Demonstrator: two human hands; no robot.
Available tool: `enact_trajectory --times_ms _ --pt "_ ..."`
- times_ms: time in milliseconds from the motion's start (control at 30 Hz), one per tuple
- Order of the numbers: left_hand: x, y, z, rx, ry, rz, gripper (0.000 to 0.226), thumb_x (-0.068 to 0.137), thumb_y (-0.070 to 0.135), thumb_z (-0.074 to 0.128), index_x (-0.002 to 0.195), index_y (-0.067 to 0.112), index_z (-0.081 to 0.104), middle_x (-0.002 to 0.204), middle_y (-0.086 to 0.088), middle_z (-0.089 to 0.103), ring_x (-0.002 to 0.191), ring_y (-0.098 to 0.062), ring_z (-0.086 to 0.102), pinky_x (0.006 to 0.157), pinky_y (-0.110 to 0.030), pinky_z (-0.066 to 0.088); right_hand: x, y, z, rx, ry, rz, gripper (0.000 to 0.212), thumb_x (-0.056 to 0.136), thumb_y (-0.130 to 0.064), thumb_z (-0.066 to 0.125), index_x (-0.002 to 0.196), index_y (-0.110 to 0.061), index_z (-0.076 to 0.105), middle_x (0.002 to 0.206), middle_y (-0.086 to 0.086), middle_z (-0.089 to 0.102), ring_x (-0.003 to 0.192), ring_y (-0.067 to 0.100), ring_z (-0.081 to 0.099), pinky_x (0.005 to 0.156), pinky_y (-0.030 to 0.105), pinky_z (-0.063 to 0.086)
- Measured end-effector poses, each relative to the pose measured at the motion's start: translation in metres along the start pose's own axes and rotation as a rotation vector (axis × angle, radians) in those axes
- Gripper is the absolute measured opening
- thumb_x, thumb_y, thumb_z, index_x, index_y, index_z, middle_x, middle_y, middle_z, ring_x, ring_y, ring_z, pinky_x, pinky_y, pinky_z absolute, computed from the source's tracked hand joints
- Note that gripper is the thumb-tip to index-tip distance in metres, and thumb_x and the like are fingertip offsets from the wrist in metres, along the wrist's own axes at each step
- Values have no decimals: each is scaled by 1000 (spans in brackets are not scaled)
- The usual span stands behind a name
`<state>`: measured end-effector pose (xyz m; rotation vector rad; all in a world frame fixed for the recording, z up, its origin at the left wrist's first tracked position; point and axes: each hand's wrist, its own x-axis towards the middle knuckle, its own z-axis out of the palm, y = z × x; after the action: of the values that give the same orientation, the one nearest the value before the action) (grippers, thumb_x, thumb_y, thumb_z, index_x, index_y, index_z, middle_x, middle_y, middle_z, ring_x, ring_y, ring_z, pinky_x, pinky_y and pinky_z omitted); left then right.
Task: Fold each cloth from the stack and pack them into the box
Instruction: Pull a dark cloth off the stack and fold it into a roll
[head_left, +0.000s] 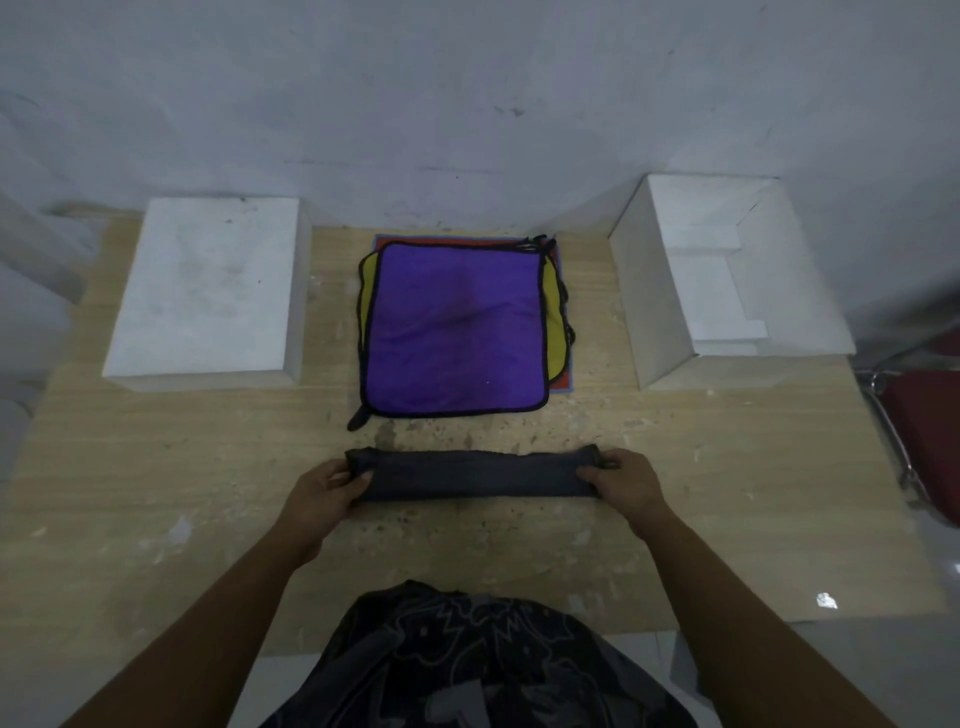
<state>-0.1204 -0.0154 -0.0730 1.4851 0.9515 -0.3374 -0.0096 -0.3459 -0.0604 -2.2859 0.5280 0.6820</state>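
Dark grey and folded into a narrow strip, the cloth lies on the near middle of the table. Its long axis runs left to right, with one short end pointing at each hand. The left hand grips the left end and the right hand the right, fingers clamped on the fabric with thumbs on top. Holding both ends appears to stretch the strip flat and stop its layers from slipping. It also suits a next fold that would carry one end across to the other. Just beyond lies the stack, a purple cloth uppermost over yellow, orange and blue edges, within easy reach for the next pick. An open white box waits at the far right, apparently the packing spot. A closed white box sits at the far left.
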Motion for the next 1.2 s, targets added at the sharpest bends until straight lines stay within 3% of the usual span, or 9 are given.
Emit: enact_trajectory --times_ms 167,333,433,500,600,700,900,1033,1200 --pt "1 -6 0 -88 -3 -54 32 89 16 63 119 3 60 106 -10 64 98 -26 61 96 -43 49 -24 -19 23 -185 144 -253 25 82 -19 69 101 -4 65 90 9 65 83 23 60 66 20 37" --pt "3 -11 -6 -81 -48 -69 24 88 20 65 109 9 62 111 -13 64 105 -30 61 100 -49 48 -37 -27 53 -225 32 -317 28 86 -24 65 107 -5 65 99 11 69 86 20 61 68 17 38" --pt "4 -13 -11 -23 -92 -40 27 88 22 65 111 8 62 111 -12 66 104 -30 62 98 -49 49 -39 -23 55 -188 64 -312 24 87 -13 61 108 -3 68 104 16 70 95 27 65 73 11 35" --pt "6 -14 -14 18 -121 -20 34 88 23 65 117 6 62 112 -12 66 103 -29 63 96 -47 51 -38 -18 54 -166 119 -290 24 83 -11 65 106 -5 67 106 18 66 96 31 64 76 15 39" --pt "8 -13 -19 28 -160 -21 38 88 24 65 122 8 60 113 -8 67 103 -25 64 95 -43 52 -40 -14 57 -140 160 -195 43 77 -29 73 109 -7 55 108 15 56 97 30 57 77 32 48" --pt "8 -13 -22 12 -188 -21 38 87 20 66 123 8 59 114 -7 68 105 -25 64 93 -40 52 -39 -16 60 -63 105 -98 53 78 -31 73 117 -4 48 113 16 60 100 31 60 72 29 46" --pt "7 -12 -27 -55 -247 -40 38 87 15 66 124 8 59 117 -8 67 105 -24 64 94 -40 52 -42 -34 67 -117 174 -128 34 79 -20 71 105 -1 60 100 18 67 75 19 52 62 26 41" --pt "6 -11 -28 -94 -284 -55 35 89 13 63 123 9 58 116 -6 66 104 -23 64 83 -32 54 -50 -47 81 -181 208 -187 27 82 -23 65 99 -6 55 99 15 62 84 29 59 64 36 49" --pt "8 -16 -31 -82 -280 -56 39 88 14 65 125 8 57 116 -6 66 102 -23 64 79 -31 54 -66 -55 109 -245 127 -256 31 81 -29 66 102 -10 53 100 9 57 89 27 59 67 35 48"
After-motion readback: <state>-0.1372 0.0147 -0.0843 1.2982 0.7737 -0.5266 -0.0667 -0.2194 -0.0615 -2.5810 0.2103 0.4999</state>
